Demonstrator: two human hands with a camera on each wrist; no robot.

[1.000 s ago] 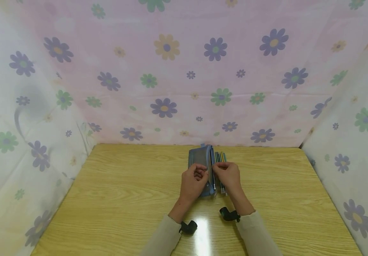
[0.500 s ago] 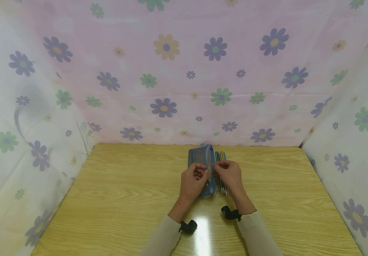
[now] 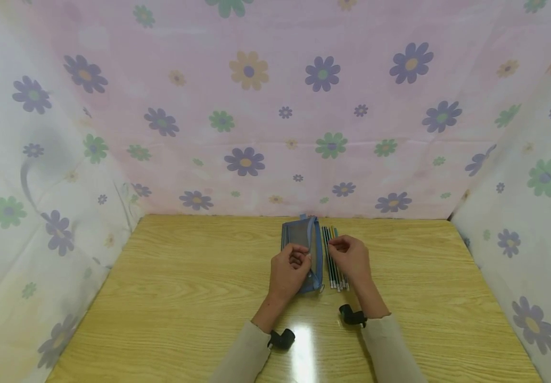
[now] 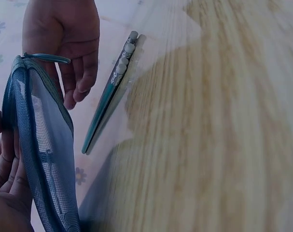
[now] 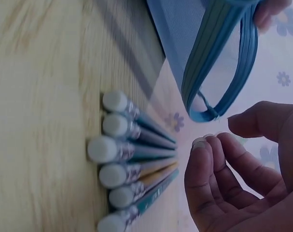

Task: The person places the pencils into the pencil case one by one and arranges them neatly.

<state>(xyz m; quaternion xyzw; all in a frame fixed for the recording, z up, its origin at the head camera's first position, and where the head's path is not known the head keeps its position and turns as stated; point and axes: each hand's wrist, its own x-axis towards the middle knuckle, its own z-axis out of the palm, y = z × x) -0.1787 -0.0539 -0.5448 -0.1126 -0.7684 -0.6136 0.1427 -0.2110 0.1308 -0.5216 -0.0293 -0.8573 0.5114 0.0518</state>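
Right hand (image 3: 352,259) now sits farther from the blue pouch (image 3: 298,232), by the pencils (image 5: 136,153).
Its parted fingers, empty, partly hide them; the left hand (image 3: 288,269), cut off in its wrist view, grips the pouch alongside.

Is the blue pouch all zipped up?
No, the right wrist view shows the blue pouch with its zipper edges spread apart.

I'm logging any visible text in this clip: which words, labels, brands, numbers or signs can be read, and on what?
No text can be read.
Lowest green pencil in the right wrist view: small marks on its barrel, too blurred to read.
Other pencils: no lettering can be made out.
Pouch: no lettering shows.
Cloth: printed flowers, no words seen.
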